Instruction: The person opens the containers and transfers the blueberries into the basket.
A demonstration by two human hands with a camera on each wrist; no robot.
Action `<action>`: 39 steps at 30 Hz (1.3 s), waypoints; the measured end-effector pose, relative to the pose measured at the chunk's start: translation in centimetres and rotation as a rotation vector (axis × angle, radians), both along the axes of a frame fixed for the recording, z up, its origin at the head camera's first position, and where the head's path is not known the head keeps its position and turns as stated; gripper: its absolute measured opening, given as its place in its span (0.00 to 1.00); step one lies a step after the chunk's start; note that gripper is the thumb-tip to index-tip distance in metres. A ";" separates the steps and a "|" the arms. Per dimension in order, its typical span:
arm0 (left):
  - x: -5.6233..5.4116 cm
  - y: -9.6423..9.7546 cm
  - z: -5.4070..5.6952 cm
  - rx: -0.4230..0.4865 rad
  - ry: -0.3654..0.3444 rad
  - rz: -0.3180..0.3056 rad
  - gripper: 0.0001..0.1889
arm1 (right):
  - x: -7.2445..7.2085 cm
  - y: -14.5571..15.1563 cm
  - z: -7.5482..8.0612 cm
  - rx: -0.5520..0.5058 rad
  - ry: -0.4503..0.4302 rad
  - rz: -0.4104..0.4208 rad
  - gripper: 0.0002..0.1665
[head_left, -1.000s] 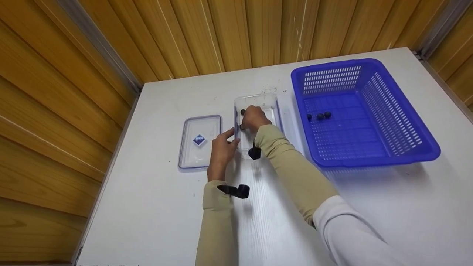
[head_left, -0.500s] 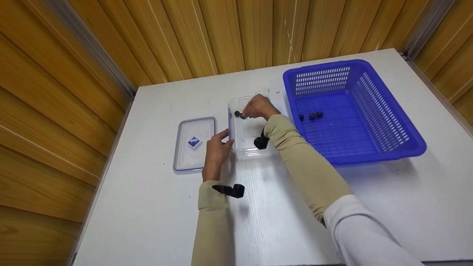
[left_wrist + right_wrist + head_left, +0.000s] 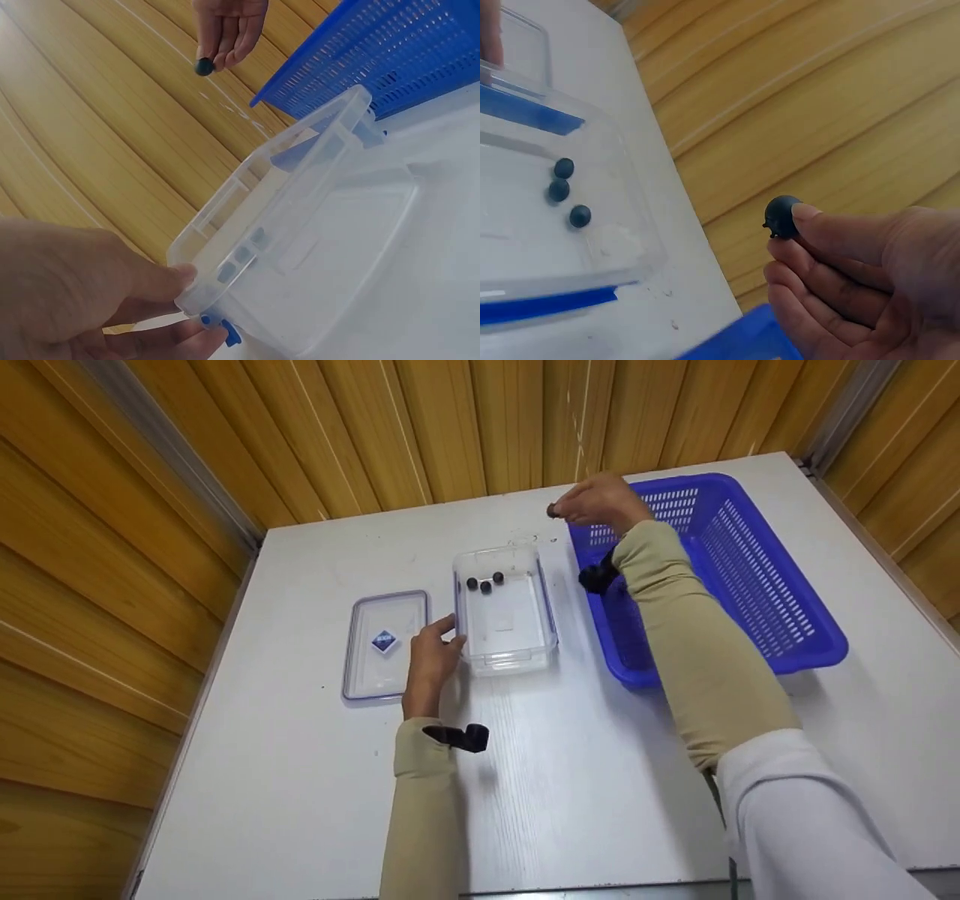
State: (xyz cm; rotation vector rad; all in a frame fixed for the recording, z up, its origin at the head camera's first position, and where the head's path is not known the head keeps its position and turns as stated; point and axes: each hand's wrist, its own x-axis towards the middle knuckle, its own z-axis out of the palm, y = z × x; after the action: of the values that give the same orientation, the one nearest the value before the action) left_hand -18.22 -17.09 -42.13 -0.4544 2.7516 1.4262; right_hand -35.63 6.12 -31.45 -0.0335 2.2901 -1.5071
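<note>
My right hand (image 3: 601, 501) pinches one dark blueberry (image 3: 781, 217) between thumb and fingertips; the small crown on the berry shows in the right wrist view. The hand is raised above the left far rim of the blue basket (image 3: 814, 652). A clear plastic container (image 3: 540, 607) stands uncovered on the table. Three more blueberries (image 3: 486, 587) lie close together near its far left corner. My left hand (image 3: 433, 656) rests against the container's left wall, its thumb and fingers touching the outside near a blue latch (image 3: 231, 332).
The container's clear lid (image 3: 386, 675), with a blue diamond label, lies flat on the white table (image 3: 300, 780) left of the container. A yellow wood-panelled wall (image 3: 465, 427) rises behind the table. My right forearm hides much of the basket's inside.
My right hand has lifted out of the container with a blueberry and moved right and up toward the basket. The left hand stays at the container's side. The head view has shifted slightly.
</note>
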 end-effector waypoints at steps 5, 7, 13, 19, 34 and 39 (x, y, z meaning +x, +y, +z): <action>0.2 0.0 0.1 -0.001 0.016 -0.002 0.24 | -0.7 4.2 0.9 -0.125 -0.074 -0.103 0.09; 0.2 0.0 0.1 0.008 0.011 0.004 0.24 | -0.8 5.6 0.6 -0.156 -0.089 -0.127 0.04; 0.3 0.1 0.0 0.005 0.000 0.007 0.24 | -0.8 9.5 -2.1 -0.214 -0.125 -0.183 0.10; 0.5 0.1 0.0 0.014 -0.001 0.005 0.24 | -0.3 12.4 -5.9 -0.124 -0.165 -0.212 0.11; 0.6 0.0 0.1 -0.009 0.022 -0.006 0.24 | 0.4 13.9 -9.9 0.119 -0.104 -0.149 0.18; 0.6 0.0 0.0 0.004 0.018 0.005 0.24 | 0.5 13.8 -10.1 0.094 -0.102 -0.161 0.19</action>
State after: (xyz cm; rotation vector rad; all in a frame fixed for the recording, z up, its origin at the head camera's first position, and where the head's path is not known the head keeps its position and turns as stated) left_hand -17.63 -17.06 -42.08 -0.4504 2.7630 1.4442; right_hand -35.12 19.87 -41.56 0.2540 2.3252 -1.4388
